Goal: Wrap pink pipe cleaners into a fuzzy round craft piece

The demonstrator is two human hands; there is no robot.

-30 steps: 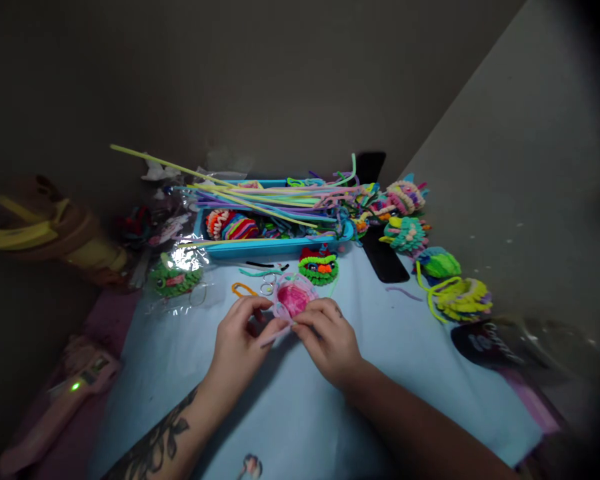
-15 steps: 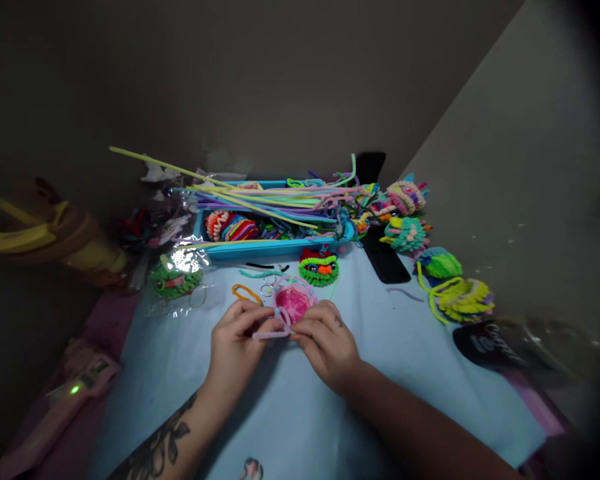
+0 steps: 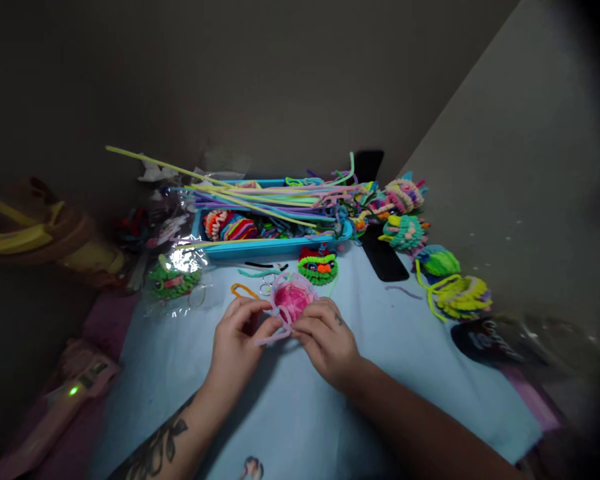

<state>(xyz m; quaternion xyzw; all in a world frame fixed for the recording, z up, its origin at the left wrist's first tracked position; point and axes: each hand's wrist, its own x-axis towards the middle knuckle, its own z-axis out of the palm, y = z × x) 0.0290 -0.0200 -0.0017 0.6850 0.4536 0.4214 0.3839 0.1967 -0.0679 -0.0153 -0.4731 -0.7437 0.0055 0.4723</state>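
A pink, cup-shaped pipe-cleaner piece (image 3: pixel 294 295) is held between my two hands, its hollow inside showing deep pink under a paler rim. A light pink pipe cleaner (image 3: pixel 274 338) curls off its near side, with a loose end pointing left. My left hand (image 3: pixel 240 340) is closed, thumb and index finger pinching at this pale strand. On the other side my right hand (image 3: pixel 327 340) grips the piece's lower right edge, fingertips together. A green and red pipe-cleaner figure (image 3: pixel 319 268) with eyes sits just beyond.
A blue tray (image 3: pixel 275 251) at the back holds colourful pieces under long pipe cleaners (image 3: pixel 280 199). Several finished figures (image 3: pixel 405 231) line the right side. A bagged green figure (image 3: pixel 175 280) lies left, near a pink glue gun (image 3: pixel 75 393). A black phone-like slab (image 3: pixel 386 259) lies behind.
The loose end of the pale strand now tilts lower to the left, and its loop has shifted slightly. Both hands keep their hold; the whole view has drifted a little.
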